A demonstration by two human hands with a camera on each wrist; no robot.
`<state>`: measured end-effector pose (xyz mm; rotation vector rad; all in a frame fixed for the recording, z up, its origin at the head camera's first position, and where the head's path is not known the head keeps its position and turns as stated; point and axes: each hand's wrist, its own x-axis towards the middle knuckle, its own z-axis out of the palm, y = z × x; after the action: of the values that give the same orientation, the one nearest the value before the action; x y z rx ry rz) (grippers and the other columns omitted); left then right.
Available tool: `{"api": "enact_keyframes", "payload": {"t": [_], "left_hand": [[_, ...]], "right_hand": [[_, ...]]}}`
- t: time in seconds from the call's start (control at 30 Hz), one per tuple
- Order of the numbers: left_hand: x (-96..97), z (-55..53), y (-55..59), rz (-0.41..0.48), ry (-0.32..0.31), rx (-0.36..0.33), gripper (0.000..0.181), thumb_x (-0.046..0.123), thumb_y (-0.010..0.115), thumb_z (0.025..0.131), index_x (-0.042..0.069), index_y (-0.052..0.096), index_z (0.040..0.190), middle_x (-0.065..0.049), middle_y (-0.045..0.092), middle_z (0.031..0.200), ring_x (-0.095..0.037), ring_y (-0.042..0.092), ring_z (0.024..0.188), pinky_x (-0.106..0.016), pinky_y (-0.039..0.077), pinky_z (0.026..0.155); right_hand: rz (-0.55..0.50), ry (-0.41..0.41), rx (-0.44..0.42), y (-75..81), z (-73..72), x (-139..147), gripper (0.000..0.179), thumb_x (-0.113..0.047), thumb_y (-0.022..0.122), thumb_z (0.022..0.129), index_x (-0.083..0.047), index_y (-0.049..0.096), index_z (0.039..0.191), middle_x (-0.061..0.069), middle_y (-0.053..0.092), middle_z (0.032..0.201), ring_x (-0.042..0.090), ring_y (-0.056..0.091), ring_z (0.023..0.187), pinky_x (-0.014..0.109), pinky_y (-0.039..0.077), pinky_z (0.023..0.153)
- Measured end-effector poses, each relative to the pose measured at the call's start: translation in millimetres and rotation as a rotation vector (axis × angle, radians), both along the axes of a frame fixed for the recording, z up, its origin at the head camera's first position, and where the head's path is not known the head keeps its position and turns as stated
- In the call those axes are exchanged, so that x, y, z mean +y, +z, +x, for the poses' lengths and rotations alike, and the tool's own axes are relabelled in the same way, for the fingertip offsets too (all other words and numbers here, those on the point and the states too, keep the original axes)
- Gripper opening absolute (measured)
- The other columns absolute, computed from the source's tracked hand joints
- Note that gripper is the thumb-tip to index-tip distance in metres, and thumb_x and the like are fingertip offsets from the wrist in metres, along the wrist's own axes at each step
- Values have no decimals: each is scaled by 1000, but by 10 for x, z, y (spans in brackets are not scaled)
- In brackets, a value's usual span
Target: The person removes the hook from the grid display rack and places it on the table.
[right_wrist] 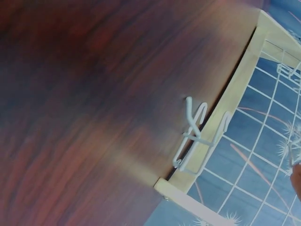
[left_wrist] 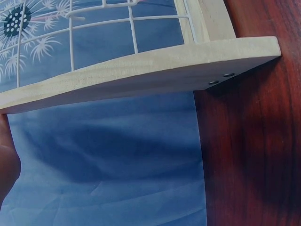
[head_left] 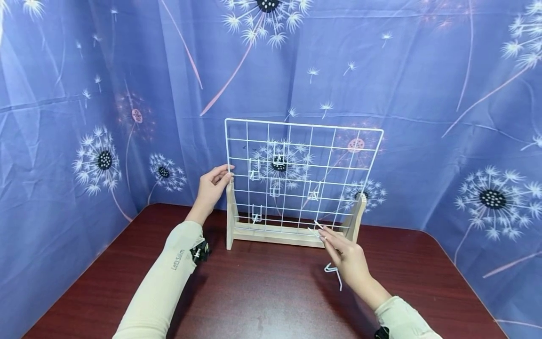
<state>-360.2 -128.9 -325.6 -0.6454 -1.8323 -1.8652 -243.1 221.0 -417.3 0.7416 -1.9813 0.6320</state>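
A white wire grid panel (head_left: 292, 155) stands upright in a pale wooden stand (head_left: 275, 235). Several white wire hooks hang on it, one at the lower left (head_left: 256, 216) and another toward the right (head_left: 313, 194). My left hand (head_left: 210, 190) holds the panel's left edge between thumb and fingers, just above the stand's side piece. Down by the lower right of the panel, my right hand (head_left: 349, 256) pinches a small white wire hook (head_left: 315, 229), partly covered by the fingers. On the table below that hand is a loose hook (head_left: 333, 274), also seen in the right wrist view (right_wrist: 193, 136).
A dark red wooden table (head_left: 262, 292) carries the stand near its back edge. Blue curtains (head_left: 190, 70) with dandelion prints surround the table at the back and sides. The stand's left side piece (left_wrist: 141, 63) crosses the left wrist view.
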Motion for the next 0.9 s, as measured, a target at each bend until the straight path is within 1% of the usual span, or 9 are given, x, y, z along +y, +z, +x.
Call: {"api": "enact_keyframes", "payload": {"t": [0.13, 0.27, 0.43, 0.5, 0.6, 0.67, 0.73, 0.83, 0.9], "left_hand": [[-12, -2, -8, -1, 11, 12, 28, -5, 59, 92, -16, 59, 118, -37, 59, 103, -13, 67, 80, -18, 54, 76], [-16, -6, -4, -7, 9, 14, 29, -5, 59, 92, -17, 58, 118, -38, 59, 104, -16, 66, 81, -17, 54, 75], [-20, -12, 9, -6, 2, -1, 28, -4, 59, 92, -14, 60, 118, -38, 59, 103, -14, 66, 79, -17, 54, 75], [-21, -16, 11, -6, 4, -3, 28, -4, 59, 92, -14, 60, 118, -38, 60, 102, -24, 67, 82, -18, 54, 75], [-21, -14, 10, -8, 11, -3, 27, -4, 59, 92, -14, 61, 118, -37, 60, 101, -35, 66, 85, -17, 54, 74], [-20, -11, 8, -6, 13, -4, 27, -4, 59, 92, -14, 61, 118, -37, 60, 101, -37, 65, 86, -17, 54, 74], [-19, -7, 6, -4, 11, -7, 27, -4, 59, 92, -14, 61, 117, -39, 59, 101, -26, 67, 82, -16, 54, 73], [-14, -4, 4, 0, 7, -16, 27, -4, 59, 92, -14, 61, 118, -40, 58, 102, -12, 67, 78, -17, 54, 73], [-10, -2, 4, -4, 10, -17, 28, -4, 59, 92, -14, 61, 118, -39, 59, 102, -11, 67, 78, -19, 55, 74]], "right_hand": [[91, 40, 27, -29, -1, 16, 22, -7, 69, 86, -2, 74, 107, 15, 70, 107, 30, 69, 90, 25, 54, 83], [177, 78, 47, -57, -18, 33, 23, -18, 61, 95, -3, 73, 107, 15, 70, 108, 28, 70, 90, 34, 57, 74], [240, 118, 45, -82, -58, 67, 22, -16, 63, 92, -2, 74, 106, 16, 70, 107, 28, 70, 89, 34, 57, 74], [270, 133, 40, -96, -74, 84, 22, -11, 68, 86, -2, 74, 105, 16, 70, 107, 28, 70, 87, 34, 57, 73], [317, 155, 25, -128, -89, 110, 23, -9, 70, 84, -3, 74, 106, 16, 70, 106, 27, 71, 86, 34, 58, 72], [350, 161, 1, -159, -85, 125, 23, -11, 70, 85, -4, 74, 107, 15, 70, 106, 27, 70, 87, 35, 58, 72], [380, 160, -10, -190, -78, 139, 21, -17, 64, 92, -5, 74, 107, 14, 71, 106, 26, 70, 88, 35, 58, 72], [415, 155, -14, -224, -62, 154, 21, -18, 66, 90, -6, 75, 106, 14, 71, 105, 25, 71, 88, 35, 58, 72], [429, 151, -12, -240, -54, 160, 21, -17, 68, 88, -6, 75, 105, 14, 71, 105, 24, 71, 87, 33, 58, 72]]}}
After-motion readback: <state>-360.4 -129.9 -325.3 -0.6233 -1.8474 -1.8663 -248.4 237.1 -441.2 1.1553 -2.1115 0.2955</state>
